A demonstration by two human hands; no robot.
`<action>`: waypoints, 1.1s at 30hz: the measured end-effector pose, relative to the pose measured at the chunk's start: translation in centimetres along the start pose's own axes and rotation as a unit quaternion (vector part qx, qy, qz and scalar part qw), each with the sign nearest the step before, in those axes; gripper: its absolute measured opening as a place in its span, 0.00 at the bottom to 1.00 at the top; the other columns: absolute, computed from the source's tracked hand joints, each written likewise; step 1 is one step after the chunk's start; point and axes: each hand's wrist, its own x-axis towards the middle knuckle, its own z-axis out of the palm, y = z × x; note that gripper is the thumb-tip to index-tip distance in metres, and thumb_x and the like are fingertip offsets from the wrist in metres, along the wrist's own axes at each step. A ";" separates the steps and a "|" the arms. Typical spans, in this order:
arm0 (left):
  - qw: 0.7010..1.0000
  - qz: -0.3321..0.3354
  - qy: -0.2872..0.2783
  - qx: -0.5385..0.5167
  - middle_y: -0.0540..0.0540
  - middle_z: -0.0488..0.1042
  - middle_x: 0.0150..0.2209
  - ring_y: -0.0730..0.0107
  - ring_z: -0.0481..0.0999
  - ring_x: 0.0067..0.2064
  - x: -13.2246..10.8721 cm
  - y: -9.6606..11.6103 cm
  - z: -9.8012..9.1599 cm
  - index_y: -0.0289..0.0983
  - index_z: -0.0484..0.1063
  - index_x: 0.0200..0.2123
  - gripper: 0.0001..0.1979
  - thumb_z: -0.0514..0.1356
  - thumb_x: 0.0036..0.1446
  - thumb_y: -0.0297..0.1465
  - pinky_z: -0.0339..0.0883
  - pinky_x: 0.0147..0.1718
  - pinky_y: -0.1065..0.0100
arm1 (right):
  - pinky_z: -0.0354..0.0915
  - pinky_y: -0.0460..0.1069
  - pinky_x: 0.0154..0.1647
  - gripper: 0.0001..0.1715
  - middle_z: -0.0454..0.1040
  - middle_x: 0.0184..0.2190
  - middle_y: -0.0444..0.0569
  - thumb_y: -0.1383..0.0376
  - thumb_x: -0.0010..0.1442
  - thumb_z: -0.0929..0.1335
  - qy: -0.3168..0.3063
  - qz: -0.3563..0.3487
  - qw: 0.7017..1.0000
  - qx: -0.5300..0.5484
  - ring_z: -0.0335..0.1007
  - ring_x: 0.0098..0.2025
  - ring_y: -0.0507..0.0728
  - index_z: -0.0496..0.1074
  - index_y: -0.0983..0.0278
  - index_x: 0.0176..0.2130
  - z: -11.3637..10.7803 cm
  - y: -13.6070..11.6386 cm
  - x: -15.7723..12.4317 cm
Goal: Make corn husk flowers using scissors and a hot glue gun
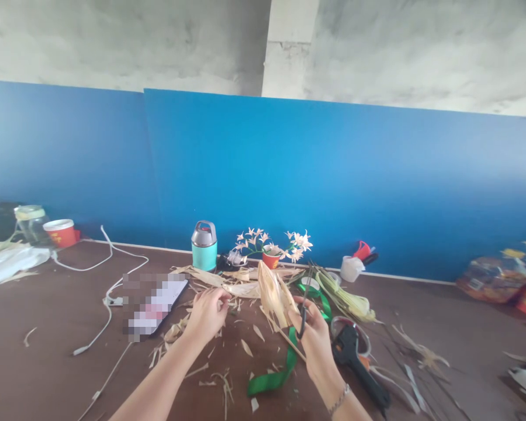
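My right hand point(316, 336) is closed around a pair of dark-handled scissors point(304, 320), blades pointing up and away. The same hand also holds a wide, pale dried corn husk point(272, 292), which stands up to the left of the scissors. To the left, my left hand point(209, 313) has its fingers curled into a pinch above the table. Its fingertips meet the end of another husk strip point(245, 290); whether they grip it I cannot tell. A green ribbon point(272, 381) lies below the hands among husk scraps point(246, 348).
A phone point(160, 307) and white cables point(109, 292) lie left. Behind stand a turquoise flask point(204, 254) and a red cup point(270, 258) with husk flowers point(298, 242). At right are a husk bundle point(348, 298), a black glue gun point(355, 359) and a white cup point(351, 269).
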 end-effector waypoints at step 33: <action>0.993 0.094 -0.056 0.037 0.48 0.77 0.31 0.62 0.72 0.41 -0.9 0.0 0.5 0.42 0.73 0.24 0.13 0.51 0.55 0.28 0.38 0.57 0.48 | 0.49 0.43 0.16 0.21 0.64 0.17 0.38 0.58 0.40 0.73 -0.013 0.008 1.000 0.018 0.55 0.17 0.49 0.70 0.63 0.36 -0.1 0.2 0.0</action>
